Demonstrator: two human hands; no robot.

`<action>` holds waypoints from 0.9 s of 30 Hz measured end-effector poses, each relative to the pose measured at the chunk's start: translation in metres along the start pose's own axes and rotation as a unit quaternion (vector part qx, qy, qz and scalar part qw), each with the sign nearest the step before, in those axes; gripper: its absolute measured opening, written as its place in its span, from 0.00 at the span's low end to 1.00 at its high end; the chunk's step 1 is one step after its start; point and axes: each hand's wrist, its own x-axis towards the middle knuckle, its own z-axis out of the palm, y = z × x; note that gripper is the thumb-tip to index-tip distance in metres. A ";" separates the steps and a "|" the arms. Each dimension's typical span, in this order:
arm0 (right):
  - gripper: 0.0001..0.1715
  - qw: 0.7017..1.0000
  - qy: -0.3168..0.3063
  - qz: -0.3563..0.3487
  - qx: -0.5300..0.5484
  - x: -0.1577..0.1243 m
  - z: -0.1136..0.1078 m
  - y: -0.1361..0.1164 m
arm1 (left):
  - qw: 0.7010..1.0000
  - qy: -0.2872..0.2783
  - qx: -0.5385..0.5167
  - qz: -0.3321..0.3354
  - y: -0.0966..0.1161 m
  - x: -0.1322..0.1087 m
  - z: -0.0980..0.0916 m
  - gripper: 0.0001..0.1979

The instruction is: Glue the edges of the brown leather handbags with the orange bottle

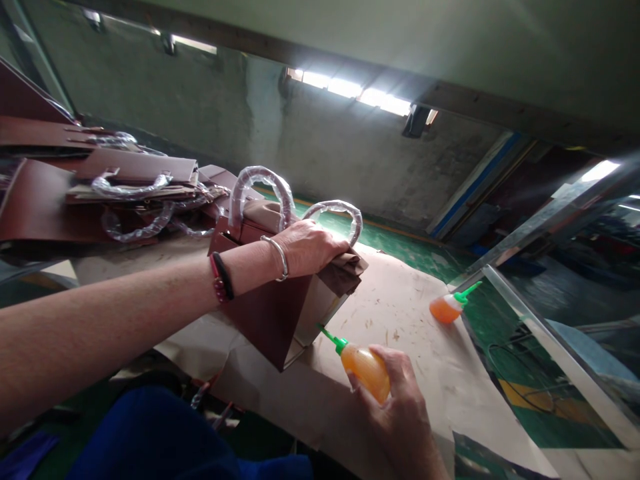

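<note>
The right hand [400, 413] clenches a soft orange glue bottle with a green nozzle [363, 367], tip just beside the brown leather handbag [273, 313] pressed under the left hand [307, 247] on the paper-covered bench [410, 313].

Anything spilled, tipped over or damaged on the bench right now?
One thing: a second orange squeeze bottle with green nozzle lies on its side on the brown paper cover, near the edge. No spill visible around it.
</note>
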 end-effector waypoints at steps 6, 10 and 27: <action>0.17 1.000 -0.023 0.004 0.021 -0.006 0.005 -0.003 | 1.000 0.003 0.006 -0.003 0.000 -0.001 0.001 0.13; 0.17 0.999 -0.027 0.022 0.021 -0.005 0.002 -0.004 | 1.000 0.010 0.017 0.000 0.001 -0.004 0.000 0.13; 0.19 1.000 0.002 -0.002 -0.025 -0.005 -0.002 -0.012 | 1.000 0.009 0.024 0.005 0.006 -0.012 -0.005 0.14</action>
